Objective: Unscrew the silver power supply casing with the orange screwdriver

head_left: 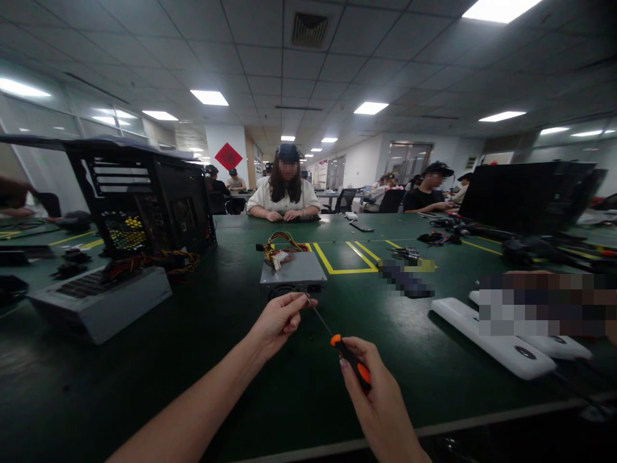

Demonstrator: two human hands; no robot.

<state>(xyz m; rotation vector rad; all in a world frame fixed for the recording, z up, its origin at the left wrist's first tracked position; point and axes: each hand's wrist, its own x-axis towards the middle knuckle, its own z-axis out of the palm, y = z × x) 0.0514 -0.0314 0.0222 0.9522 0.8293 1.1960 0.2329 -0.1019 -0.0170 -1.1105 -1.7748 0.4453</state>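
Observation:
My right hand (378,382) is closed around the black and orange handle of a screwdriver (353,361), whose thin shaft slants up and to the left. Thumb and finger of my left hand (282,320) pinch together at the screwdriver's tip; whatever is between them is too small to make out. Just beyond my left hand stands a grey computer power supply (293,271), its lower front partly hidden by the fingers. A bundle of coloured cables (285,247) with a white connector lies on top of it.
The green table (231,399) carries an open black computer case (159,199) and a second power supply (110,305) on the left. White elongated devices (491,337) lie to the right, near dark monitors (520,196). A person (285,193) sits opposite.

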